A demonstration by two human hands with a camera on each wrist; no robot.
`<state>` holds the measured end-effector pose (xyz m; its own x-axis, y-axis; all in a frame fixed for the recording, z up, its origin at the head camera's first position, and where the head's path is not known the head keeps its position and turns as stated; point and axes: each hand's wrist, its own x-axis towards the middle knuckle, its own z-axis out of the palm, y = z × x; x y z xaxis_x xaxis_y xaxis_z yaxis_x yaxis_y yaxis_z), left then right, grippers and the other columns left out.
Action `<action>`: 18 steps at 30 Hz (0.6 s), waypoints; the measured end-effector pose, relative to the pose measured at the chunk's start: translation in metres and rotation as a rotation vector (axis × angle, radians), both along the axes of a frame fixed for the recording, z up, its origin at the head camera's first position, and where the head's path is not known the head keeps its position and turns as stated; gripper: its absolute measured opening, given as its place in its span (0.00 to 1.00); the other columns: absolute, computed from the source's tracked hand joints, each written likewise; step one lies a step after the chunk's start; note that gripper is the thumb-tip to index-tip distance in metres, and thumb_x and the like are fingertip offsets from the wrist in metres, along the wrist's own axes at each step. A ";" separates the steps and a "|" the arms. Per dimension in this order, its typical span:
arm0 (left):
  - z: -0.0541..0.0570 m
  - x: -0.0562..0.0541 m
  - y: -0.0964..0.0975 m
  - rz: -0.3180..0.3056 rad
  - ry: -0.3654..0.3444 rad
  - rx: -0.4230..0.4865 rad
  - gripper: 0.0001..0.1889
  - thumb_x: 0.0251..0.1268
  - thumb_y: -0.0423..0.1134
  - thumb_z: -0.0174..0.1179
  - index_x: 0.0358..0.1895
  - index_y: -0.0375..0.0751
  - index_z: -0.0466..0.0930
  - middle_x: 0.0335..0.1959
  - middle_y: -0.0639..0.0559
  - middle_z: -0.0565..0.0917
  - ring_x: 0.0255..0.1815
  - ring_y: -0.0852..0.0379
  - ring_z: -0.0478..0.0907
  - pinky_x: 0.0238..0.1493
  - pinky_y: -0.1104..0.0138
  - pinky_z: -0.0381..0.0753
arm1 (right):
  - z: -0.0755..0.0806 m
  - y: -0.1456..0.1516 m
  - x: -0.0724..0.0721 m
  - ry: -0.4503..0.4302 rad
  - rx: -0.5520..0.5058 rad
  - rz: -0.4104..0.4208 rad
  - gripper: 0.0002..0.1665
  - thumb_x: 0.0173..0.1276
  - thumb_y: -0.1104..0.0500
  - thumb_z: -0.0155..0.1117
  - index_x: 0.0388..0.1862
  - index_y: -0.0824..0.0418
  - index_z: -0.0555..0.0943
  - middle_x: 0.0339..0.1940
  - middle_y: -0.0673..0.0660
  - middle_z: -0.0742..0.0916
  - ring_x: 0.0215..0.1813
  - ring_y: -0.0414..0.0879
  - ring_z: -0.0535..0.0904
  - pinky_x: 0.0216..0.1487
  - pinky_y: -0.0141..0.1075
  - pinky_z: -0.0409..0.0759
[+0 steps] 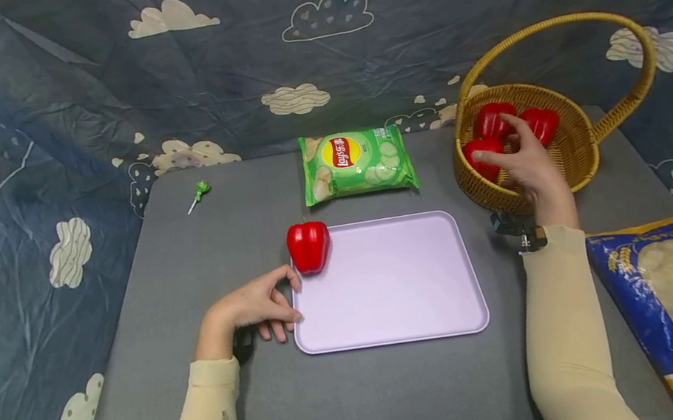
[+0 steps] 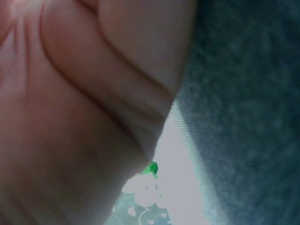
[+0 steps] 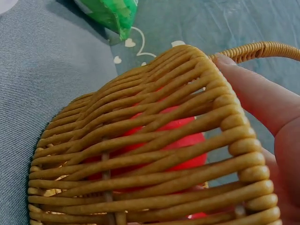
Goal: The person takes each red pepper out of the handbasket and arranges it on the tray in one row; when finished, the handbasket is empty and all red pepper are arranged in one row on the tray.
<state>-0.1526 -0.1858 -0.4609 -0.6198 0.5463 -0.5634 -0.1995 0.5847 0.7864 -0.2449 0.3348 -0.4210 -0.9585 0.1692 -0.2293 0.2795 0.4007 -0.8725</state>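
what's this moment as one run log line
left hand: at tray edge | right hand: over peppers in basket | one pepper: tray, far left corner

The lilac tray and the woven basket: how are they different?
The tray is flat and shallow, while the basket is deep-sided with a tall arched handle. The tray is a smooth lilac rectangle with rounded corners; the basket is round-mouthed, golden brown and woven. One red pepper sits at the tray's far left corner, whereas three red peppers lie in the basket. Both stand on the gray table.
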 end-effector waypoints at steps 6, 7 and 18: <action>0.000 0.001 0.000 0.000 0.009 0.001 0.25 0.66 0.40 0.74 0.58 0.46 0.67 0.28 0.45 0.90 0.21 0.54 0.88 0.21 0.67 0.81 | -0.001 0.000 -0.002 -0.026 0.002 0.042 0.65 0.69 0.39 0.74 0.90 0.37 0.40 0.89 0.68 0.51 0.83 0.71 0.55 0.75 0.67 0.72; 0.000 0.001 0.000 -0.001 0.010 0.000 0.25 0.66 0.40 0.74 0.58 0.46 0.67 0.28 0.45 0.90 0.21 0.54 0.88 0.21 0.68 0.81 | -0.002 0.000 -0.002 -0.027 0.000 0.047 0.64 0.69 0.39 0.74 0.90 0.38 0.40 0.89 0.68 0.50 0.83 0.71 0.55 0.75 0.67 0.71; 0.001 0.001 0.000 0.002 0.006 -0.001 0.25 0.66 0.40 0.74 0.58 0.47 0.67 0.28 0.45 0.90 0.21 0.54 0.88 0.21 0.68 0.82 | 0.000 0.000 -0.004 -0.067 0.006 0.079 0.62 0.73 0.49 0.73 0.90 0.44 0.40 0.88 0.71 0.51 0.84 0.73 0.52 0.79 0.66 0.67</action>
<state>-0.1517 -0.1857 -0.4600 -0.6239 0.5446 -0.5605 -0.1959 0.5853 0.7868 -0.2491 0.3345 -0.4211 -0.9513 0.0958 -0.2929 0.3050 0.4292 -0.8501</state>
